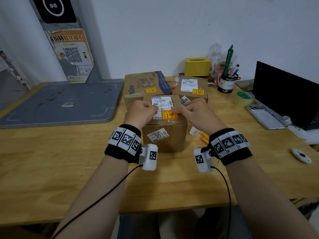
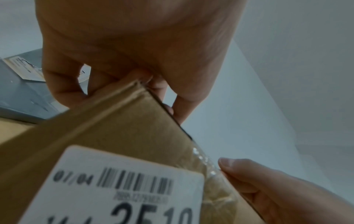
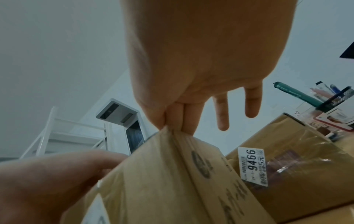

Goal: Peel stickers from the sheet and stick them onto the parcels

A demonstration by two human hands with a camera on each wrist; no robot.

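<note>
Both of your hands sit on the front parcel (image 1: 164, 121): your left hand (image 1: 140, 112), fingers curled, presses its top beside the orange sticker (image 1: 169, 115); your right hand (image 1: 195, 112) presses the sticker's right edge with bent fingertips.

left grip (image 1: 144, 112), right grip (image 1: 193, 112), fingers seemingly curled

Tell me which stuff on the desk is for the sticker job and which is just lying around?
For the job: the front parcel, the orange sticker that the left hand and right hand press onto its top, two back parcels, spare stickers.

Just lying about: yellow tissue box, pen pot, tape roll, phone, laptop.
</note>
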